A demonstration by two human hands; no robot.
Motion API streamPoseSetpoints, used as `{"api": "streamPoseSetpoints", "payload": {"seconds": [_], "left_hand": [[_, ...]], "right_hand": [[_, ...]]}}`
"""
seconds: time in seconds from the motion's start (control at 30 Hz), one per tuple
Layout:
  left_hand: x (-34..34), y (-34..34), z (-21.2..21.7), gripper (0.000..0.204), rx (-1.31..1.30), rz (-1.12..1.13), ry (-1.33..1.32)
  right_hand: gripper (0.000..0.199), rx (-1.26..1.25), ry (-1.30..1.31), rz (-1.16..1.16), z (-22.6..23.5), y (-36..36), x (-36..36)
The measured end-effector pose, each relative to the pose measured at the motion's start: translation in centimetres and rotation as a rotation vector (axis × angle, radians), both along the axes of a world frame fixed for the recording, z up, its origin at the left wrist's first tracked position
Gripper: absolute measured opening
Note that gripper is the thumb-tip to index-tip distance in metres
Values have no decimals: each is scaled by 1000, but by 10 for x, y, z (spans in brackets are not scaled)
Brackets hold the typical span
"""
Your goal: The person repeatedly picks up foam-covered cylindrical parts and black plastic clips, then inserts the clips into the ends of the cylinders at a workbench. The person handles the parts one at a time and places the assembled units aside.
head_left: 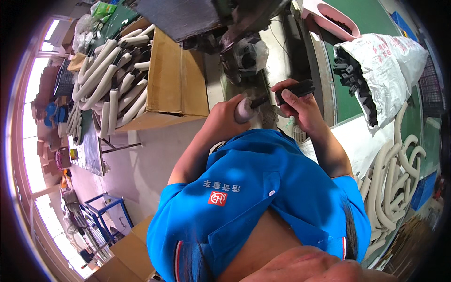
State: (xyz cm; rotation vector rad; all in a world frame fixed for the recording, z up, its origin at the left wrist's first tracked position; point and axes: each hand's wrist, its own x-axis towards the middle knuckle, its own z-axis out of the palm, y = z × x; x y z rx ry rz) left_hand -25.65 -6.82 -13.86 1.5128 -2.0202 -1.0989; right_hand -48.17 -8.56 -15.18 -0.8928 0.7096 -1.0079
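In front of my waist, my left hand [226, 117] is closed around a pale grey foam-covered tube [243, 111]. A dark tip [259, 101] sticks out of the tube toward the right. Most of the tube's length is hidden by my hand and body. My right hand [300, 107] pinches a black plastic piece [298, 91] between thumb and fingers, a short gap away from that tip. Whether it is one piece or several together, I cannot tell. Just beyond both hands stands a dark metal machine [199, 21], with a plastic-wrapped part [252, 53] hanging low on it.
On the left, a cardboard box [178, 75] holds many grey tubes [101, 77]. A white sack [390, 66] spills black plastic pieces [351, 75] on the green table [345, 101] at right. Behind it sits a pink container [324, 11]. Bent grey tubes [387, 192] lie nearer.
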Motion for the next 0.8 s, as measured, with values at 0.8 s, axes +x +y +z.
{"api": "streamPoseSetpoints", "payload": {"seconds": [0.8], "left_hand": [[42,-3,-3,43,-69,137,137]], "right_hand": [[57,-48,-287,-92,-2,-6,109]]}}
